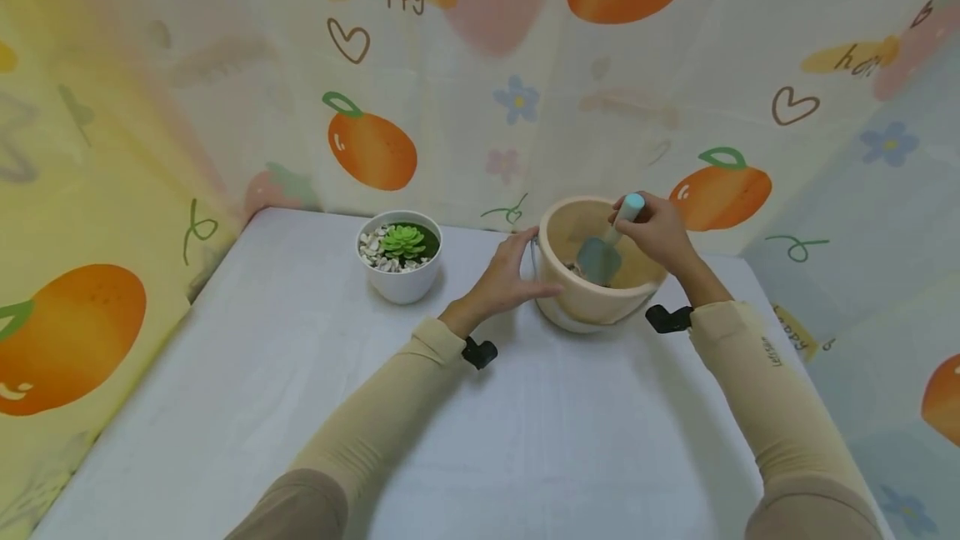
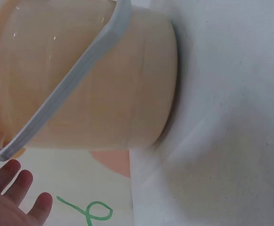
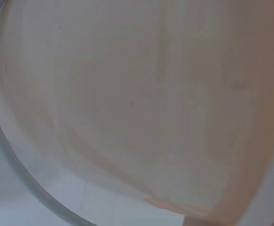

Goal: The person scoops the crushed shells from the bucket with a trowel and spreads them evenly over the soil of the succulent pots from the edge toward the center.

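Note:
A cream bucket (image 1: 581, 313) stands on the right part of the table, its mouth facing up. My left hand (image 1: 501, 275) steadies its left side, fingers near the rim and thumb stretched along the front. Up close in the left wrist view, the left fingers (image 2: 14, 188) lie loosely spread beside the rim, where the grey bail handle (image 2: 63, 89) joins. My right hand (image 1: 662, 233) grips the light blue handle of a small shovel (image 1: 599, 261). Its grey-blue blade points down inside the bucket, over some small bits that are partly hidden. Bucket wall (image 3: 127, 94) fills the right wrist view.
Left of the bucket is a white pot (image 1: 403, 283) with a green succulent (image 1: 403, 242) and pale pebbles. A white cloth covers the table (image 1: 525, 440). Behind it hangs a curtain (image 1: 465, 132) printed with oranges.

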The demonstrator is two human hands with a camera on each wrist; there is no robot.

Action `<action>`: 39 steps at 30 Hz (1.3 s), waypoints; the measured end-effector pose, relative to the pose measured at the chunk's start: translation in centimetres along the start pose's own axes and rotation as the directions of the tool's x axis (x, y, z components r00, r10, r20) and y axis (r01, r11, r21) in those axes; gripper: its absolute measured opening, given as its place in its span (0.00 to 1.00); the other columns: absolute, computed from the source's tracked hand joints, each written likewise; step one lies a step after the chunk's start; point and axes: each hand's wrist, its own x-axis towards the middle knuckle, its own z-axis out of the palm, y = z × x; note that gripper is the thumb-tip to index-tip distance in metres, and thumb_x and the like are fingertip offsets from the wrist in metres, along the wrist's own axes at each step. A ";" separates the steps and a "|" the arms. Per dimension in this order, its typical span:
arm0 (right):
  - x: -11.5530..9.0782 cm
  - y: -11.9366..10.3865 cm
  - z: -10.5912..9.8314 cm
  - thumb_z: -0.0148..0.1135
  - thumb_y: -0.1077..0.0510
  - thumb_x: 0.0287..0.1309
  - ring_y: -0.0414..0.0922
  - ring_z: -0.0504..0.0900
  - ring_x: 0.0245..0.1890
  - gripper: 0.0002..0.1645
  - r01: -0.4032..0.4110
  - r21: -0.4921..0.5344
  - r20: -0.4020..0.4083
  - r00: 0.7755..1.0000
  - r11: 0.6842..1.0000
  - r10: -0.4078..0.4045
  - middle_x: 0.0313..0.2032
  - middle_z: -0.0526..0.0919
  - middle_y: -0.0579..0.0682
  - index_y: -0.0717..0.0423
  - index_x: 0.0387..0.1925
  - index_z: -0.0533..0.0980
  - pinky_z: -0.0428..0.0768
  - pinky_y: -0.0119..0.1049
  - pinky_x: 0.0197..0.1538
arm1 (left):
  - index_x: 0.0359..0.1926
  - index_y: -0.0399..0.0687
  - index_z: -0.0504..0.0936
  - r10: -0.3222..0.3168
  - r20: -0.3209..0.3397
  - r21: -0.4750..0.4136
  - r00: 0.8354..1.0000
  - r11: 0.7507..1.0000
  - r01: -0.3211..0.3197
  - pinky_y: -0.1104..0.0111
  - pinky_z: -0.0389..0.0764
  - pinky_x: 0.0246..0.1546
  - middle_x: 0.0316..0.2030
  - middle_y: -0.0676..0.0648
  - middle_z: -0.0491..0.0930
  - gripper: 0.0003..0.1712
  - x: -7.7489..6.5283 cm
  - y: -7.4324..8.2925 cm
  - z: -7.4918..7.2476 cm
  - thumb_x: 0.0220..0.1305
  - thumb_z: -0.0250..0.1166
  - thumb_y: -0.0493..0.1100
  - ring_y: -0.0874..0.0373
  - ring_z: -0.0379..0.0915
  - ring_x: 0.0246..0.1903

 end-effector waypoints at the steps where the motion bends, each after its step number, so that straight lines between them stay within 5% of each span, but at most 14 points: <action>1: 0.0 0.1 0.1 0.59 0.65 0.59 0.27 0.80 0.34 0.14 -0.005 -0.013 0.012 1.000 1.000 0.005 0.39 0.86 0.57 0.69 0.46 0.77 0.76 0.21 0.43 | 0.75 0.47 0.53 0.005 0.001 0.005 1.000 1.000 -0.005 0.49 0.60 0.70 0.72 0.44 0.58 0.60 0.0 0.0 0.1 0.47 0.77 0.56 0.47 0.51 0.72; 4: 0.3 0.3 0.5 0.59 0.64 0.60 0.30 0.80 0.36 0.13 -0.025 -0.078 0.048 0.998 0.997 0.029 0.43 0.84 0.65 0.67 0.45 0.77 0.76 0.24 0.44 | 0.75 0.46 0.53 0.018 -0.002 0.012 1.000 1.000 -0.018 0.48 0.61 0.70 0.72 0.43 0.58 0.60 0.0 0.2 0.3 0.47 0.77 0.56 0.46 0.52 0.72; 13: 1.0 0.7 1.8 0.56 0.61 0.61 0.56 0.82 0.48 0.15 -0.067 -0.227 0.190 0.975 0.972 0.112 0.47 0.83 0.65 0.66 0.47 0.77 0.78 0.45 0.52 | 0.77 0.49 0.47 -0.001 0.013 0.054 1.000 0.999 0.000 0.49 0.61 0.70 0.73 0.42 0.54 0.63 0.2 0.5 0.6 0.49 0.76 0.58 0.46 0.50 0.72; 23: 1.4 0.2 2.0 0.62 0.52 0.64 0.52 0.76 0.39 0.16 -0.055 -0.351 0.151 0.982 0.935 0.114 0.39 0.81 0.61 0.62 0.43 0.76 0.74 0.42 0.44 | 0.78 0.51 0.42 -0.045 0.031 0.047 0.999 0.998 0.043 0.46 0.59 0.70 0.75 0.42 0.51 0.66 0.6 0.4 0.8 0.49 0.75 0.60 0.45 0.46 0.74; 31: 1.5 -0.4 1.3 0.63 0.57 0.63 0.54 0.78 0.42 0.14 -0.018 -0.367 0.244 0.963 0.930 0.115 0.39 0.82 0.62 0.65 0.44 0.76 0.76 0.48 0.49 | 0.77 0.49 0.44 -0.030 0.016 0.068 0.999 0.997 0.029 0.47 0.61 0.70 0.74 0.41 0.52 0.66 0.7 0.7 0.8 0.49 0.75 0.60 0.45 0.48 0.73; 39: 1.2 -0.1 1.4 0.63 0.53 0.63 0.53 0.80 0.35 0.14 0.012 -0.410 0.196 0.978 0.912 0.075 0.35 0.83 0.61 0.63 0.38 0.77 0.77 0.41 0.38 | 0.77 0.47 0.45 -0.028 0.006 0.079 1.000 0.997 0.028 0.49 0.61 0.70 0.74 0.41 0.54 0.66 0.7 0.7 0.8 0.48 0.76 0.60 0.44 0.49 0.73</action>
